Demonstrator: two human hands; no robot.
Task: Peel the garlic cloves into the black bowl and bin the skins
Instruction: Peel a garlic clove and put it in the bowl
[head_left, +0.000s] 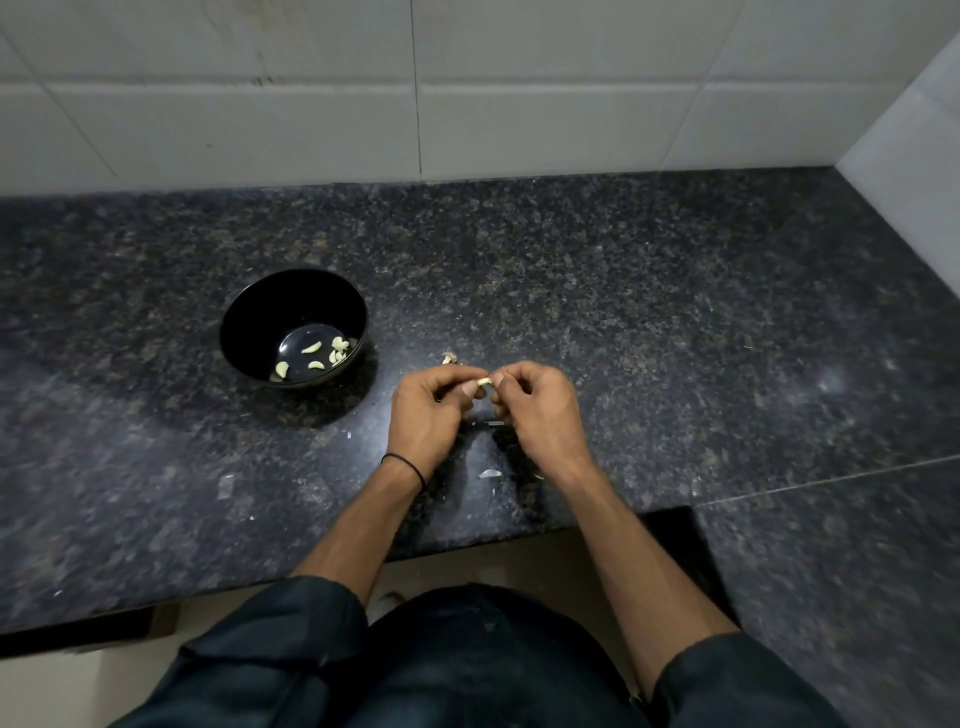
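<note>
Pinching one small, pale, curved garlic clove (484, 382) between them above the speckled, glossy granite counter (649, 322), left hand (434, 410) and right hand (535, 405) both grip it; round black bowl (244, 332) to the left holds several peeled cloves (311, 348); papery skin flakes (490, 473) lie near the wrists.

Both hands are meeting above the dark granite counter (623, 291): the left hand (428, 410) and the right hand (540, 410) are pinching one garlic clove (484, 382) between their fingertips. The black bowl (249, 317) is sitting to the left, holding peeled cloves (311, 348). Skin scraps (489, 473) are lying near the wrists
</note>
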